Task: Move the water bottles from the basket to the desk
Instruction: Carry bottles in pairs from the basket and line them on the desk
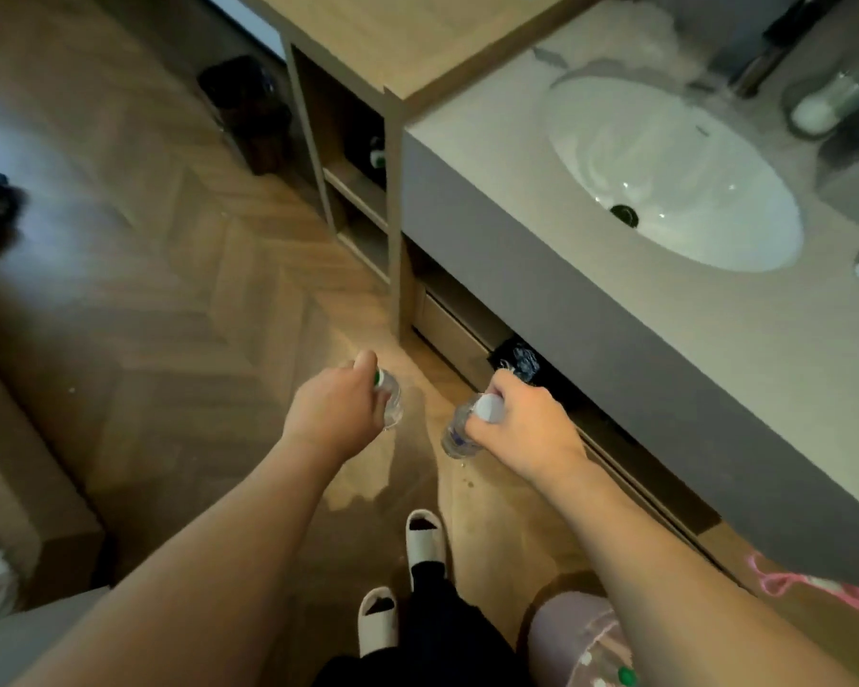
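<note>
My left hand (336, 409) grips a clear water bottle with a green cap (390, 401) by its neck, hanging above the wooden floor. My right hand (526, 428) grips a second clear water bottle with a white cap (459, 433) by its top, also hanging downward. A pinkish basket (574, 637) stands on the floor at the bottom right, under my right forearm, with more bottle caps showing inside. The wooden desk top (417, 37) is at the top centre, next to the sink counter.
A grey counter with a white sink (665, 176) runs along the right. Open shelves (355, 190) sit under the desk. A dark bin (249, 111) stands on the floor at the upper left. My feet in white slippers (422, 538) are below the hands.
</note>
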`<state>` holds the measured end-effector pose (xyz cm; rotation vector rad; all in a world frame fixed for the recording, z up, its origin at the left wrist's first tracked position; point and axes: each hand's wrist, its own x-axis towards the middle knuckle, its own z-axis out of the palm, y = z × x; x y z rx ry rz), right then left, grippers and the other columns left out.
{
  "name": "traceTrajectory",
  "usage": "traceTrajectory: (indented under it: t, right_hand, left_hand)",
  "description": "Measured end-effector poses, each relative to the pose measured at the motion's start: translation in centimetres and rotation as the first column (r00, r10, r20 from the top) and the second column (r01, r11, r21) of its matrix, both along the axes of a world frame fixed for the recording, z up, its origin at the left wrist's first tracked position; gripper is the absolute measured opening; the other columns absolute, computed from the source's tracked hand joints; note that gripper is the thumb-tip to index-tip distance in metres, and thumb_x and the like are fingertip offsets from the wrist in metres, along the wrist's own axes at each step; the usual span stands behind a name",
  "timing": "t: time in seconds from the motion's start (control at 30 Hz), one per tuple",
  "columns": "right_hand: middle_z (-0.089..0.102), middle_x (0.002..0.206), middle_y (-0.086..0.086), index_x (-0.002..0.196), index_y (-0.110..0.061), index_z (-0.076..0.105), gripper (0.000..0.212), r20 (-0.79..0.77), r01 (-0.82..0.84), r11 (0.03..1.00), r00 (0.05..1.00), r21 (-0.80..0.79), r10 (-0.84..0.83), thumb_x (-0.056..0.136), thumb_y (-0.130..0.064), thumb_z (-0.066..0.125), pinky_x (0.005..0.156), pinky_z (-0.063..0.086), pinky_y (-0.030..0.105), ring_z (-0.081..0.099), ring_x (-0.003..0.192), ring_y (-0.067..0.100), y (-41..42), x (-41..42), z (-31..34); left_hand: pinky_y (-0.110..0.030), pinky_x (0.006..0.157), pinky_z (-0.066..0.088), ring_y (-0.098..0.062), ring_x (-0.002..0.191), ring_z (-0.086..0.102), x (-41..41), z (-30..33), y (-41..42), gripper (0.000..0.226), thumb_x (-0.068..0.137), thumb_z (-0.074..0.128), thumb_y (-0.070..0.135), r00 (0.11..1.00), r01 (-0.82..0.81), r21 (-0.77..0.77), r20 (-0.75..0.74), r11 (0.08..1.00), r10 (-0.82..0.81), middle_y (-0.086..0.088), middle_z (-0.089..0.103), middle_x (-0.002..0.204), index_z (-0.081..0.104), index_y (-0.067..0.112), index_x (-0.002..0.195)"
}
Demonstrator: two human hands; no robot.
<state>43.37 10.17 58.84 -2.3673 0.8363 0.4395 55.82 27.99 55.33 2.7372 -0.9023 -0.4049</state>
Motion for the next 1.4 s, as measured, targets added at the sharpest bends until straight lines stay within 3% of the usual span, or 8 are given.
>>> traceTrajectory:
  t: [0.2, 0.47, 0.6, 0.73, 0.87, 1.0, 1.17, 1.4]
  right_hand:
    - [0.062, 0.083, -0.005, 0.088, -0.029, 0.049, 0.032, 0.025, -0.173, 0.984, 0.985, 0.027, 0.173, 0.071, -0.046, 0.070, 0.073, 0.061, 0.042, 0.063, 0.077, 0.017, 0.7, 12.5, 2.3]
    - [0.061, 0.082, 0.000, 0.086, -0.023, 0.047, 0.025, 0.041, -0.328, 0.944, 0.944, 0.027, 0.327, 0.076, -0.037, 0.066, 0.059, 0.053, 0.039, 0.062, 0.075, 0.022, 4.8, 29.8, 4.0]
    - [0.059, 0.082, -0.003, 0.088, -0.025, 0.049, 0.024, 0.036, -0.337, 0.941, 0.941, 0.013, 0.337, 0.077, -0.036, 0.067, 0.059, 0.051, 0.032, 0.060, 0.074, 0.017, 7.1, 38.1, 4.5]
    - [0.059, 0.081, -0.004, 0.088, -0.025, 0.049, 0.026, 0.056, -0.345, 0.939, 0.937, -0.016, 0.345, 0.076, -0.039, 0.067, 0.064, 0.058, 0.037, 0.061, 0.074, 0.016, 8.5, 45.9, 5.1]
    - [0.060, 0.078, -0.003, 0.085, -0.023, 0.049, 0.025, 0.071, -0.357, 0.933, 0.931, -0.029, 0.359, 0.075, -0.038, 0.067, 0.055, 0.045, 0.029, 0.059, 0.071, 0.016, 9.3, 53.6, 5.5]
    - [0.060, 0.081, -0.003, 0.089, -0.024, 0.050, 0.027, 0.102, -0.379, 0.925, 0.919, -0.031, 0.381, 0.076, -0.041, 0.067, 0.062, 0.055, 0.031, 0.061, 0.075, 0.016, 9.9, 62.0, 4.8]
    - [0.060, 0.082, -0.003, 0.091, -0.024, 0.048, 0.029, 0.115, -0.433, 0.901, 0.895, -0.010, 0.431, 0.077, -0.041, 0.067, 0.060, 0.052, 0.027, 0.062, 0.075, 0.015, 10.9, 73.5, 4.9]
    - [0.060, 0.085, -0.007, 0.094, -0.028, 0.050, 0.027, 0.147, -0.416, 0.909, 0.900, 0.016, 0.409, 0.079, -0.043, 0.066, 0.067, 0.059, 0.029, 0.062, 0.076, 0.013, 15.8, 89.1, 5.6]
  left_hand:
    - [-0.032, 0.059, 0.035, -0.027, 0.079, 0.061, 7.4, 1.8, 2.1, 0.022, 0.094, 0.053, 0.036, 0.981, -0.194, -0.039, 0.017, 0.980, 0.194, -0.004, 0.062, 0.087, 0.047, 0.015, 0.101]
    - [-0.033, 0.060, 0.033, -0.033, 0.082, 0.062, 20.6, 2.3, 7.6, 0.025, 0.093, 0.054, 0.033, 0.932, -0.359, -0.101, 0.001, 0.928, 0.361, -0.008, 0.063, 0.086, 0.036, 0.017, 0.087]
    - [-0.032, 0.060, 0.032, -0.028, 0.079, 0.060, 28.9, 2.5, 10.0, 0.027, 0.093, 0.054, 0.036, 0.930, -0.367, -0.097, -0.005, 0.925, 0.368, -0.004, 0.059, 0.084, 0.034, 0.020, 0.086]
    - [-0.031, 0.058, 0.034, -0.027, 0.077, 0.060, 37.1, 3.2, 11.5, 0.027, 0.092, 0.054, 0.037, 0.931, -0.358, -0.092, 0.043, 0.929, 0.363, -0.003, 0.060, 0.083, 0.034, 0.019, 0.087]
    - [-0.031, 0.057, 0.035, -0.026, 0.074, 0.058, 44.4, 3.6, 12.6, 0.026, 0.093, 0.054, 0.035, 0.905, -0.419, -0.109, 0.026, 0.902, 0.424, -0.001, 0.056, 0.080, 0.035, 0.018, 0.087]
    - [-0.031, 0.056, 0.033, -0.025, 0.068, 0.053, 52.8, 3.7, 13.7, 0.028, 0.093, 0.055, 0.036, 0.884, -0.460, -0.107, 0.041, 0.882, 0.466, 0.002, 0.049, 0.074, 0.034, 0.019, 0.085]
    - [-0.030, 0.055, 0.032, -0.018, 0.060, 0.045, 63.5, 5.0, 15.6, 0.028, 0.093, 0.055, 0.037, 0.867, -0.486, -0.098, 0.076, 0.869, 0.493, 0.003, 0.047, 0.071, 0.035, 0.019, 0.084]
    - [-0.035, 0.060, 0.040, -0.035, 0.071, 0.056, 78.7, 6.9, 19.7, 0.032, 0.091, 0.060, 0.037, 0.750, -0.653, -0.190, -0.022, 0.733, 0.662, -0.007, 0.057, 0.076, 0.042, 0.011, 0.084]
